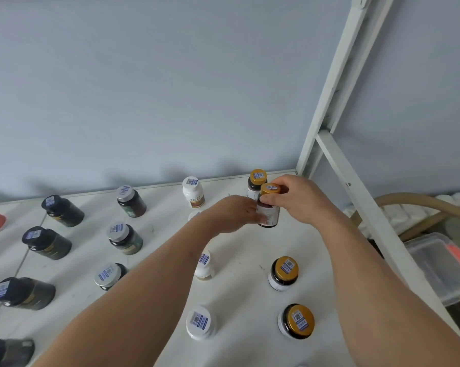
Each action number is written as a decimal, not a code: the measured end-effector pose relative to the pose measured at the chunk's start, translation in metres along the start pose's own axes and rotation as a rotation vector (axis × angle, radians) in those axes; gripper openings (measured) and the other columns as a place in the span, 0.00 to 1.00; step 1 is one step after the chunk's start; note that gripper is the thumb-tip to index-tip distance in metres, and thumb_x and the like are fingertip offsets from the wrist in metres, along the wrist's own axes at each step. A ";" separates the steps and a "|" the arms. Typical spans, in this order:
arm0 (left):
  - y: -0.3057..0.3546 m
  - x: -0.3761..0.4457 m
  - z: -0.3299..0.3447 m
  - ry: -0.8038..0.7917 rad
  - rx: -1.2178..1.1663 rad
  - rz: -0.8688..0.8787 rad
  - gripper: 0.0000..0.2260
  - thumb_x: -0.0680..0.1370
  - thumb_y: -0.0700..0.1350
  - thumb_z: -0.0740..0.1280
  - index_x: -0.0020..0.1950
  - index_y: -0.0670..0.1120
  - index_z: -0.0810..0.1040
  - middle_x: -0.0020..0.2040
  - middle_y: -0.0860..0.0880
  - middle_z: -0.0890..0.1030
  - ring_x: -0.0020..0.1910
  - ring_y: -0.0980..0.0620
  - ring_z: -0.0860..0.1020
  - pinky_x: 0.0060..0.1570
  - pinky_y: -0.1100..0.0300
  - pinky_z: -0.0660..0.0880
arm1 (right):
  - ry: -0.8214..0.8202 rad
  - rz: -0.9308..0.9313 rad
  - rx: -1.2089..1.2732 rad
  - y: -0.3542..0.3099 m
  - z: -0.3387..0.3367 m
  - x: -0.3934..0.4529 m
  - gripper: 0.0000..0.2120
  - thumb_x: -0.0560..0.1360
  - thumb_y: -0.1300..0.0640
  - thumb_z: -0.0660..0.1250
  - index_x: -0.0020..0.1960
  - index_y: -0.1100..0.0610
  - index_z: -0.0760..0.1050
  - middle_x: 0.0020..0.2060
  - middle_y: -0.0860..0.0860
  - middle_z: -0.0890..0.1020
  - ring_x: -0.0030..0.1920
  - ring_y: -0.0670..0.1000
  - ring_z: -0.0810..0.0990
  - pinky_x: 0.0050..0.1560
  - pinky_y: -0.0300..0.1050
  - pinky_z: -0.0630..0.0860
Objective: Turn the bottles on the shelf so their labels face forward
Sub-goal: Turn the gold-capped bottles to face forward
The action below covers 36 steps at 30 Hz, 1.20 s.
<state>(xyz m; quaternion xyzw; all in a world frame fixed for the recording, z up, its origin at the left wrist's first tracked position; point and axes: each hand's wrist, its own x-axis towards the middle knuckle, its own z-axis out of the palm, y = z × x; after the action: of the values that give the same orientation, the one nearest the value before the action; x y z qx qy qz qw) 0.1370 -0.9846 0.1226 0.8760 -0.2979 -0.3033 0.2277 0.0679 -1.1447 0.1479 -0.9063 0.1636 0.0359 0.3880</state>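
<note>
Both my hands are on the brown glass bottle with the gold cap [268,207], upright near the back right corner of the white shelf [239,250]. My right hand [300,200] has its grip curled round the neck just under the cap; my left hand [231,215] grasps the lower body, hiding most of the white label. A second gold-capped bottle [256,182] stands just behind, half covered. My left forearm hides much of a white bottle [204,264] nearer me.
</note>
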 end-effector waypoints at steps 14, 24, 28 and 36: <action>-0.014 0.005 -0.001 -0.158 -0.461 -0.054 0.19 0.74 0.53 0.72 0.63 0.49 0.80 0.56 0.50 0.83 0.54 0.55 0.82 0.59 0.62 0.76 | 0.001 0.015 -0.017 -0.005 -0.006 -0.001 0.17 0.73 0.39 0.68 0.47 0.53 0.82 0.41 0.49 0.83 0.42 0.49 0.81 0.45 0.51 0.79; -0.003 0.001 0.000 -0.014 0.051 0.019 0.21 0.77 0.57 0.67 0.68 0.53 0.74 0.61 0.52 0.80 0.58 0.52 0.76 0.54 0.62 0.70 | -0.038 0.056 0.059 0.011 0.003 -0.002 0.11 0.72 0.45 0.72 0.50 0.50 0.78 0.43 0.46 0.81 0.43 0.45 0.78 0.38 0.41 0.70; -0.003 0.005 0.002 0.062 0.347 0.005 0.24 0.80 0.56 0.63 0.74 0.51 0.67 0.69 0.52 0.74 0.68 0.50 0.71 0.63 0.55 0.69 | -0.085 0.092 0.103 0.025 0.018 -0.007 0.14 0.71 0.50 0.74 0.55 0.48 0.75 0.48 0.46 0.80 0.48 0.46 0.78 0.47 0.42 0.71; -0.009 0.015 0.002 0.132 0.559 -0.008 0.21 0.81 0.57 0.59 0.72 0.50 0.68 0.68 0.49 0.74 0.65 0.47 0.73 0.58 0.51 0.75 | -0.243 0.116 0.126 0.038 0.029 -0.006 0.30 0.70 0.49 0.76 0.67 0.47 0.67 0.61 0.46 0.75 0.64 0.49 0.72 0.61 0.45 0.71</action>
<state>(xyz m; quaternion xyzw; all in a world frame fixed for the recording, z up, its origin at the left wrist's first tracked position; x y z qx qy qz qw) 0.1487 -0.9881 0.1103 0.9238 -0.3512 -0.1525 -0.0049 0.0514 -1.1467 0.1032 -0.8581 0.1696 0.1576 0.4583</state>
